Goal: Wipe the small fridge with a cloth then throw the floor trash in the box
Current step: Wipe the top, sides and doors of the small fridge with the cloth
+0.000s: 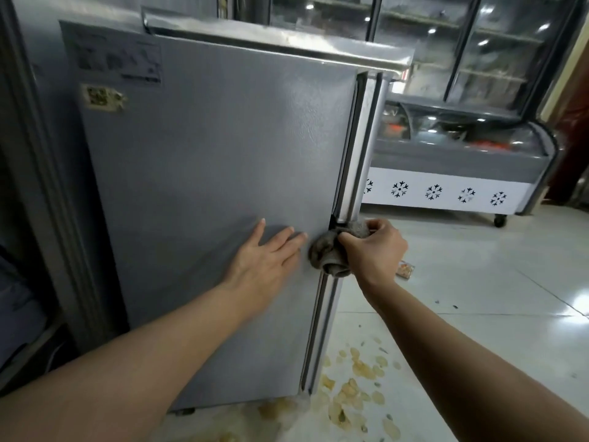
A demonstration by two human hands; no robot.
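The right hand (374,247) has its grip clamped on a bunched grey cloth (331,250), pressing it against the front corner edge of the small fridge (207,186), roughly halfway down. Just beside it, the left hand (264,263) lies flat on the fridge's grey side panel, fingers straight and together, not holding anything. Higher up that panel sit a rating label (111,55) and a torn sticker (102,97). On the tiled floor (478,282) by the fridge's foot lie scattered yellowish scraps (360,387), perhaps peelings; they are too blurred to name. A small packet (405,269) lies behind the right wrist. A chest freezer with snowflake marks (446,189) stands well apart.
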